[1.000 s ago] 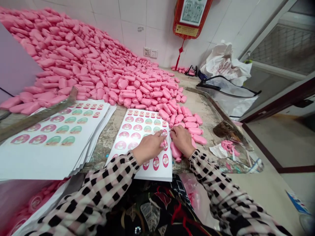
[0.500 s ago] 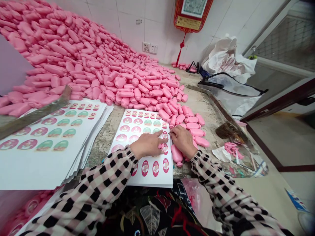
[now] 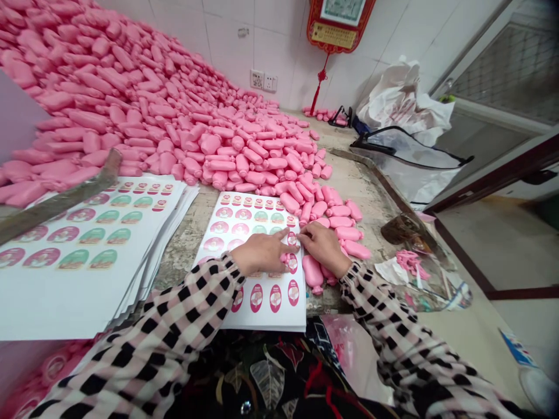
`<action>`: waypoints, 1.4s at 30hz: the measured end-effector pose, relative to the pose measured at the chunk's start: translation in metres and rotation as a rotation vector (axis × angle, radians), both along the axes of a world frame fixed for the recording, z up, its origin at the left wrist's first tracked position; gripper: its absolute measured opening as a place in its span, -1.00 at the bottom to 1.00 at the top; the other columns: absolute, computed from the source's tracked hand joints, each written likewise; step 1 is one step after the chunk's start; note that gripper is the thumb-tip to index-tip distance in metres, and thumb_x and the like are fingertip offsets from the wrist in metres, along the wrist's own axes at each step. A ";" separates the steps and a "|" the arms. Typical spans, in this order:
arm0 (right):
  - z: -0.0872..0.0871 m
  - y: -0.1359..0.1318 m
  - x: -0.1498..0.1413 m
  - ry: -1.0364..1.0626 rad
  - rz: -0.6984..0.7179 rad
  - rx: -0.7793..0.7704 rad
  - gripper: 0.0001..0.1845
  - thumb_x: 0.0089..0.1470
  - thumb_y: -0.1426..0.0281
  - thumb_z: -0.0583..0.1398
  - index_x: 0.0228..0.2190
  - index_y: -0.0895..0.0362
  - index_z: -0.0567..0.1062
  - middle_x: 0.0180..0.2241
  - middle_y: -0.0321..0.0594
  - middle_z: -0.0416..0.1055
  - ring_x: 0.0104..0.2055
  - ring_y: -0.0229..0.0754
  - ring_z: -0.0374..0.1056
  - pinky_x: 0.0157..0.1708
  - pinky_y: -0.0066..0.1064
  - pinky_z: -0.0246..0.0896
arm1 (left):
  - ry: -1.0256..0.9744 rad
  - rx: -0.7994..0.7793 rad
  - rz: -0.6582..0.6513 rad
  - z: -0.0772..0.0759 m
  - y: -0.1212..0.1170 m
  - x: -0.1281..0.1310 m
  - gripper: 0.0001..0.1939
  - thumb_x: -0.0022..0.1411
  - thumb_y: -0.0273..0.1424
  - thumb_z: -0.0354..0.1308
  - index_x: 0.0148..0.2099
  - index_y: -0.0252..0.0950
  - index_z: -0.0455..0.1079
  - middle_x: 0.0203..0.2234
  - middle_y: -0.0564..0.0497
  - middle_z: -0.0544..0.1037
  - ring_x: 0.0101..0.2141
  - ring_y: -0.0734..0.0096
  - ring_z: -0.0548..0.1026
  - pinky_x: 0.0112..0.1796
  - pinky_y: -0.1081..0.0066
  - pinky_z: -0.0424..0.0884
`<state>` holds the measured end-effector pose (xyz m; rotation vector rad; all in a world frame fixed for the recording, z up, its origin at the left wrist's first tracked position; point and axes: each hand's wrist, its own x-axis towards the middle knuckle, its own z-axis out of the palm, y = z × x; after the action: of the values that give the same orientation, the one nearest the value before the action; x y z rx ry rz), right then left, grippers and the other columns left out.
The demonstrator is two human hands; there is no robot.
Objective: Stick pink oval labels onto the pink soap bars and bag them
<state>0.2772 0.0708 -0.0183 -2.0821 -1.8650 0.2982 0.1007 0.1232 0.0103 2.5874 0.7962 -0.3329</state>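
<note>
My left hand (image 3: 264, 254) lies over a printed sticker sheet (image 3: 262, 317), index finger stretched toward its right edge. From between its fingers peeks the end of a small pink bottle-shaped piece (image 3: 285, 257); most of it is hidden under the hand. At the sheet's right edge, my right hand (image 3: 324, 247) has thumb and fingertips pinched at an oval pink sticker (image 3: 292, 238). Whether that sticker has lifted is too small to tell. Below the hands, more oval stickers (image 3: 275, 298) show on the sheet. Loose pink pieces (image 3: 312, 273) lie by my right hand.
A large heap of pink pieces (image 3: 144, 110) covers the table's back left. A thicker stack of sticker sheets (image 3: 65, 297) lies left, with a worn wooden bar (image 3: 61, 201) across it. A clear bag (image 3: 410, 163) and pink scraps (image 3: 410, 263) lie at right.
The view has shifted slightly. Both hands stay at the same spot on the sheet, with my right fingertips only a touch nearer the sticker's edge.
</note>
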 end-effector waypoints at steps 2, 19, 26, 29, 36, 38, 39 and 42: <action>0.003 0.002 -0.004 -0.015 -0.052 -0.032 -0.76 0.08 0.20 0.12 -0.40 0.10 0.46 -0.32 -0.27 0.42 -0.30 -0.24 0.30 -0.36 -0.43 0.04 | 0.008 -0.006 -0.009 0.002 0.001 0.001 -0.41 0.03 -0.14 0.12 0.16 0.17 0.20 0.30 0.07 -0.10 -0.14 0.08 0.43 -0.22 0.20 0.31; 0.023 -0.001 -0.021 -0.046 -0.240 0.024 -0.79 0.01 0.22 0.13 -0.47 0.07 0.47 -0.35 -0.27 0.46 -0.35 -0.22 0.29 -0.45 -0.42 -0.03 | -0.055 0.035 -0.042 -0.003 0.000 -0.001 -0.43 0.05 -0.11 0.10 0.15 0.13 0.24 0.29 -0.05 -0.06 -0.15 0.00 0.43 -0.16 0.06 0.28; 0.022 -0.009 -0.016 0.563 -0.293 0.255 -0.72 -0.06 0.16 0.18 -0.47 0.14 0.43 -0.47 -0.27 0.41 -0.43 -0.24 0.27 -0.43 -0.42 0.11 | -0.725 -0.487 0.348 -0.014 -0.020 -0.037 -0.47 0.10 -0.03 0.10 0.09 -0.10 0.33 -0.03 -0.06 0.41 -0.10 0.21 0.39 -0.10 0.26 0.29; 0.026 -0.018 -0.038 0.818 -0.203 0.299 -0.71 -0.11 0.16 0.24 -0.51 0.15 0.41 -0.51 -0.29 0.37 -0.47 -0.27 0.22 -0.46 -0.43 0.13 | -1.076 -1.069 0.774 -0.017 -0.032 -0.042 -0.46 0.17 0.05 -0.05 -0.02 -0.25 0.34 -0.40 -0.02 0.45 -0.47 0.43 0.41 -0.44 0.42 0.34; 0.026 -0.033 -0.084 0.865 -0.032 0.211 -0.76 -0.13 0.20 0.28 -0.55 0.12 0.44 -0.52 -0.31 0.38 -0.47 -0.29 0.23 -0.44 -0.43 0.14 | -1.407 -1.584 1.002 -0.011 -0.045 -0.041 -0.60 0.25 -0.08 -0.08 -0.18 -0.32 0.34 -0.49 0.02 0.40 -0.58 0.46 0.38 -0.61 0.45 0.33; 0.024 -0.033 -0.086 0.868 -0.025 0.198 -0.76 -0.14 0.20 0.28 -0.56 0.12 0.45 -0.53 -0.33 0.38 -0.49 -0.29 0.23 -0.46 -0.43 0.13 | -1.404 -1.573 0.990 -0.013 -0.045 -0.042 -0.57 0.27 -0.09 -0.11 -0.18 -0.35 0.35 -0.51 0.00 0.41 -0.59 0.45 0.38 -0.62 0.43 0.34; 0.024 -0.033 -0.087 0.870 -0.024 0.189 -0.76 -0.14 0.20 0.28 -0.56 0.12 0.44 -0.54 -0.33 0.38 -0.50 -0.30 0.23 -0.48 -0.44 0.13 | -1.404 -1.569 0.983 -0.014 -0.045 -0.042 -0.56 0.27 -0.09 -0.12 -0.17 -0.35 0.36 -0.51 -0.01 0.41 -0.59 0.44 0.38 -0.63 0.43 0.34; 0.024 -0.033 -0.089 0.869 -0.034 0.167 -0.75 -0.15 0.20 0.29 -0.56 0.12 0.44 -0.55 -0.34 0.37 -0.52 -0.30 0.22 -0.52 -0.45 0.12 | -1.407 -1.574 0.981 -0.018 -0.045 -0.044 -0.56 0.27 -0.08 -0.12 -0.16 -0.35 0.36 -0.51 -0.01 0.41 -0.60 0.45 0.37 -0.62 0.43 0.34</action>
<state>0.1886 0.0373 0.0056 -1.4934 -1.2627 0.8431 0.0570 0.0781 -0.0073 0.4100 0.5954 0.7763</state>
